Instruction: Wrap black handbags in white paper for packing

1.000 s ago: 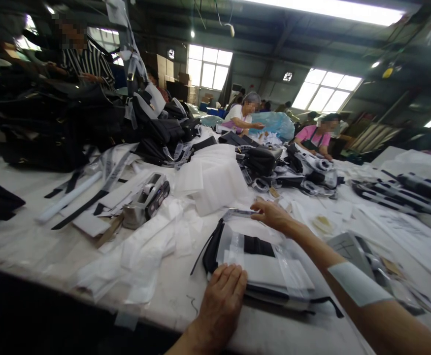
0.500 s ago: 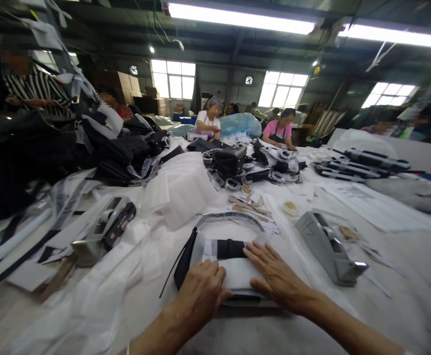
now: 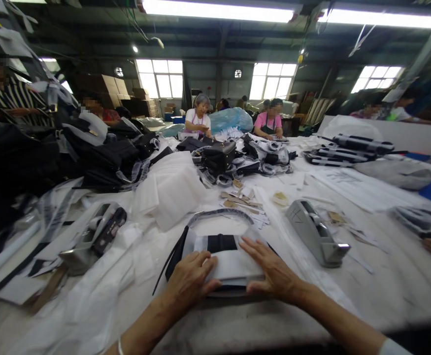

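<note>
Right hand (image 3: 270, 271): newly shifted from beside the strap (image 3: 218, 212) to the bag (image 3: 221, 242), spread flat on its right part, gripping nothing I can see; with both hands on the bag, the work seems now to be pressing the white sheet (image 3: 233, 266). Left hand (image 3: 190, 273): half-curled, thumb apart, resting on the bag's left part, no grip evident. Bag: one, black, on the table (image 3: 259, 323), dispensers (image 3: 304, 227) either side.
</note>
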Action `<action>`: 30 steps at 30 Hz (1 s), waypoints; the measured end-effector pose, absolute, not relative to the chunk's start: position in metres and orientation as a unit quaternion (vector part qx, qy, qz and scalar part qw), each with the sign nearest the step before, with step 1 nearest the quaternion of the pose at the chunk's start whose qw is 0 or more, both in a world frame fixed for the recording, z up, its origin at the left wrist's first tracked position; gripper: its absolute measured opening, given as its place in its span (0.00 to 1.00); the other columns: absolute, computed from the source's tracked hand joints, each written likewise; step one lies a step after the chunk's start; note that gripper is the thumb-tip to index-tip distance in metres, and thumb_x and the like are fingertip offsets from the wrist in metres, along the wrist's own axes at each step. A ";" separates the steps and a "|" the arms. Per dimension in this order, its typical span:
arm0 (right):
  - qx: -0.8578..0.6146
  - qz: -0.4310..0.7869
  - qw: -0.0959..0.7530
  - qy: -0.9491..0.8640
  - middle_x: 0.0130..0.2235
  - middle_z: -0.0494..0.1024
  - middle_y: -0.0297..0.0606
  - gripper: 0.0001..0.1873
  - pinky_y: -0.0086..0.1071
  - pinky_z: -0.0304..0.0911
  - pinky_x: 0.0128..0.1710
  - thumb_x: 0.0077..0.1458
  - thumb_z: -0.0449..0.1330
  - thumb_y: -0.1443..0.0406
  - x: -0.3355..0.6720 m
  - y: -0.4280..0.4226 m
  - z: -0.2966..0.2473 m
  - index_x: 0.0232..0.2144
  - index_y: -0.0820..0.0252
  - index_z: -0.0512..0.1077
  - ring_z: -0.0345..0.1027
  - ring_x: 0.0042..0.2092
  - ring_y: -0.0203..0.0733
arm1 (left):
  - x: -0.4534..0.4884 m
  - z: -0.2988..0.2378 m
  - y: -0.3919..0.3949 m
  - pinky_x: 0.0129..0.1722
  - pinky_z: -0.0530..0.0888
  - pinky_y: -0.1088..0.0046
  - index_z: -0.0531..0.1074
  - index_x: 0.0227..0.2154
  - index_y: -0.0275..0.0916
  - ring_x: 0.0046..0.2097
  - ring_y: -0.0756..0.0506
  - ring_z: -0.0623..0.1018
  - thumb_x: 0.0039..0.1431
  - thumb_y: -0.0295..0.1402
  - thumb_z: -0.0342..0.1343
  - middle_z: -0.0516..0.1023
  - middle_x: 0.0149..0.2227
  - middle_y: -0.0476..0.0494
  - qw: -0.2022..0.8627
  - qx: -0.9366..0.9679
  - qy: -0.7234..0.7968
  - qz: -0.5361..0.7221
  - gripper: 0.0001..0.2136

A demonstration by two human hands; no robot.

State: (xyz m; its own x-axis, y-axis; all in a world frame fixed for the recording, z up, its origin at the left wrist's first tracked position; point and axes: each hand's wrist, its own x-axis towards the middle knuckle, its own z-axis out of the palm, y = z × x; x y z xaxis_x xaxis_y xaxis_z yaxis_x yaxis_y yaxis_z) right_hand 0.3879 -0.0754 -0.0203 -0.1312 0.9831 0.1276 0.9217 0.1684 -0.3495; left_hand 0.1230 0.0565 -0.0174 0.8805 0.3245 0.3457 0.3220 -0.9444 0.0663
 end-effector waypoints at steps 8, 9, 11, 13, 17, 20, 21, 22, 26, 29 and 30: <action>-0.676 0.138 0.103 -0.717 0.67 0.58 0.54 0.54 0.56 0.39 0.69 0.41 0.74 0.55 0.391 -0.089 -0.007 0.66 0.62 0.57 0.47 0.69 0.59 | 0.159 -0.008 0.042 0.60 0.65 0.50 0.65 0.58 0.36 0.63 0.32 0.67 0.50 0.54 0.66 0.66 0.62 0.29 -0.004 0.978 0.160 0.132 0.38; -0.679 0.129 0.114 -0.714 0.66 0.60 0.55 0.54 0.57 0.40 0.69 0.40 0.74 0.55 0.390 -0.089 -0.010 0.66 0.63 0.58 0.49 0.68 0.59 | 0.168 -0.010 0.039 0.60 0.65 0.51 0.64 0.59 0.35 0.63 0.32 0.67 0.49 0.55 0.66 0.67 0.62 0.28 0.010 0.981 0.153 0.120 0.40; -0.681 0.107 0.140 -0.711 0.64 0.64 0.56 0.51 0.58 0.40 0.68 0.40 0.73 0.57 0.388 -0.089 -0.016 0.64 0.63 0.60 0.54 0.66 0.60 | 0.181 -0.016 0.033 0.58 0.67 0.54 0.63 0.59 0.34 0.59 0.34 0.71 0.49 0.54 0.66 0.71 0.59 0.30 0.031 0.983 0.147 0.102 0.40; -0.677 0.082 0.166 -0.712 0.60 0.69 0.54 0.48 0.59 0.42 0.67 0.41 0.72 0.59 0.387 -0.089 -0.021 0.63 0.62 0.61 0.60 0.63 0.60 | 0.188 -0.022 0.029 0.54 0.70 0.58 0.63 0.58 0.35 0.56 0.36 0.73 0.52 0.49 0.67 0.72 0.56 0.33 0.036 0.983 0.152 0.100 0.36; -0.663 0.040 0.207 -0.718 0.54 0.74 0.50 0.38 0.59 0.47 0.66 0.45 0.68 0.64 0.383 -0.093 -0.031 0.59 0.59 0.65 0.66 0.57 0.57 | 0.186 -0.029 0.020 0.53 0.70 0.58 0.60 0.61 0.34 0.53 0.36 0.73 0.56 0.44 0.65 0.73 0.54 0.35 0.007 0.982 0.145 0.123 0.34; -0.665 0.021 0.208 -0.717 0.52 0.75 0.47 0.34 0.57 0.47 0.66 0.46 0.65 0.67 0.380 -0.098 -0.032 0.58 0.58 0.66 0.66 0.56 0.55 | 0.181 -0.032 0.016 0.54 0.69 0.57 0.58 0.62 0.33 0.51 0.37 0.73 0.60 0.41 0.62 0.73 0.52 0.35 -0.019 0.981 0.129 0.144 0.32; -0.667 0.026 0.198 -0.718 0.52 0.75 0.46 0.34 0.57 0.45 0.67 0.46 0.65 0.67 0.380 -0.099 -0.029 0.58 0.58 0.66 0.66 0.56 0.55 | 0.180 -0.034 0.015 0.54 0.68 0.56 0.57 0.62 0.33 0.51 0.37 0.73 0.62 0.40 0.60 0.73 0.52 0.35 -0.030 0.979 0.128 0.153 0.31; -0.668 0.039 0.183 -0.720 0.53 0.75 0.46 0.35 0.57 0.44 0.67 0.47 0.66 0.65 0.380 -0.100 -0.024 0.58 0.57 0.66 0.66 0.57 0.55 | 0.179 -0.036 0.014 0.55 0.67 0.55 0.56 0.63 0.33 0.52 0.37 0.73 0.63 0.39 0.59 0.72 0.53 0.35 -0.040 0.978 0.128 0.161 0.30; -0.682 0.079 0.161 -0.708 0.63 0.67 0.48 0.42 0.58 0.40 0.68 0.49 0.68 0.49 0.379 -0.094 0.006 0.63 0.53 0.63 0.58 0.64 0.59 | 0.180 -0.044 0.014 0.57 0.66 0.52 0.54 0.64 0.36 0.55 0.37 0.71 0.64 0.40 0.57 0.71 0.54 0.35 -0.046 0.976 0.125 0.174 0.30; -0.692 0.027 0.196 -0.694 0.68 0.60 0.46 0.35 0.57 0.40 0.69 0.62 0.56 0.48 0.373 -0.081 0.016 0.66 0.53 0.58 0.49 0.69 0.55 | 0.181 -0.042 0.015 0.57 0.67 0.53 0.59 0.62 0.37 0.55 0.37 0.72 0.61 0.45 0.60 0.72 0.54 0.36 -0.016 0.976 0.136 0.167 0.31; -0.692 0.012 0.197 -0.695 0.68 0.59 0.46 0.32 0.57 0.40 0.69 0.64 0.53 0.49 0.371 -0.076 0.012 0.66 0.53 0.59 0.49 0.69 0.54 | 0.180 -0.040 0.015 0.58 0.67 0.53 0.60 0.61 0.37 0.56 0.37 0.71 0.59 0.48 0.61 0.72 0.55 0.36 -0.003 0.976 0.137 0.166 0.33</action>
State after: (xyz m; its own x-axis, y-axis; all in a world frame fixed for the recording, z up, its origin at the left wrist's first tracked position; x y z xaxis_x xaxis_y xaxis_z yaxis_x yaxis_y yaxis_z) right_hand 0.3706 -0.0759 0.0120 0.0340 0.9658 0.2572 0.9566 0.0431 -0.2882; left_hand 0.1803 0.0153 -0.0396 0.9070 0.2671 0.3257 0.2692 -0.9623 0.0394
